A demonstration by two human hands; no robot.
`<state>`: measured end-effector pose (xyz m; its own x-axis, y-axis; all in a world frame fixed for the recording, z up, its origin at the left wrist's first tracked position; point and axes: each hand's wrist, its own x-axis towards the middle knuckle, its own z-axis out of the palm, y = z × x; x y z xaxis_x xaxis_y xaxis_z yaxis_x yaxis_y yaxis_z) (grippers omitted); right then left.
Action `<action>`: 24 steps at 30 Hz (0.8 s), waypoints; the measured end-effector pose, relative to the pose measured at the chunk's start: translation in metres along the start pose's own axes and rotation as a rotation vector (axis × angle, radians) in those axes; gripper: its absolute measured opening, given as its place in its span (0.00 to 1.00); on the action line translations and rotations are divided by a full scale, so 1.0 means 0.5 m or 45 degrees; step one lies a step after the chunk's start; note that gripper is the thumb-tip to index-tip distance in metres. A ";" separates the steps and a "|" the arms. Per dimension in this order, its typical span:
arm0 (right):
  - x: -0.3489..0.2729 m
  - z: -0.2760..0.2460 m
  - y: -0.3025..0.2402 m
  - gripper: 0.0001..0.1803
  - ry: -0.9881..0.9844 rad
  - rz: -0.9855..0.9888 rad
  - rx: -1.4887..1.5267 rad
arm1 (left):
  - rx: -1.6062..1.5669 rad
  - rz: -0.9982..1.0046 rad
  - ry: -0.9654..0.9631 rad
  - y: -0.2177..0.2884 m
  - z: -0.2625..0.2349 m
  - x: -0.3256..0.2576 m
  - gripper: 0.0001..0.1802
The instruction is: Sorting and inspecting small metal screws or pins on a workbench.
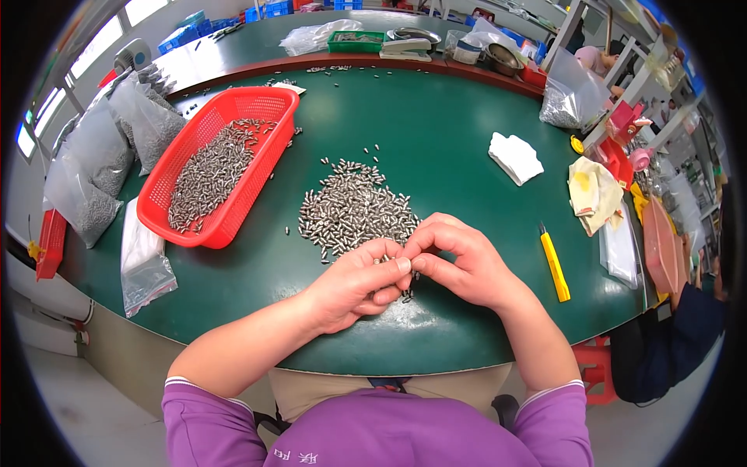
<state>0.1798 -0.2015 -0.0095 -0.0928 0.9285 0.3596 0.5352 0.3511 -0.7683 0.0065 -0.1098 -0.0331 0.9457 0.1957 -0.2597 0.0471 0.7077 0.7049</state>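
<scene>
A heap of small silvery metal pieces (350, 206), each short and rounded, lies in the middle of the green table (436, 117). Over its near edge my two hands meet, thumb tips almost touching. My left hand (354, 286) is closed with its fingers curled and thumb pressed on them. In a pinch, my right hand (463, 261) has thumb and forefinger together beside the left thumb. Whatever sits between the fingertips is too small and covered to make out. A few loose pieces show just below the hands.
Left of the heap stands a red plastic basket (257, 175) of similar pieces, beside clear filled bags (93, 167) and flat plastic bags (144, 265). To the right lie a white cloth (515, 158), a yellow cutter knife (554, 265) and a stained cloth (594, 194). Another person sits far right.
</scene>
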 end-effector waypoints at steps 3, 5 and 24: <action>0.000 0.004 0.000 0.04 0.054 -0.010 -0.032 | 0.043 0.007 0.019 0.000 0.001 0.001 0.08; 0.000 0.004 0.003 0.04 0.137 0.033 -0.086 | 0.004 -0.008 0.028 0.003 0.004 0.001 0.07; -0.014 -0.015 0.039 0.05 0.166 0.293 -0.664 | -0.046 -0.015 0.007 0.012 0.002 -0.002 0.10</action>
<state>0.1970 -0.2020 -0.0232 0.1609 0.9397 0.3019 0.8751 0.0057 -0.4839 0.0063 -0.1065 -0.0280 0.9433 0.1910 -0.2716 0.0465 0.7340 0.6776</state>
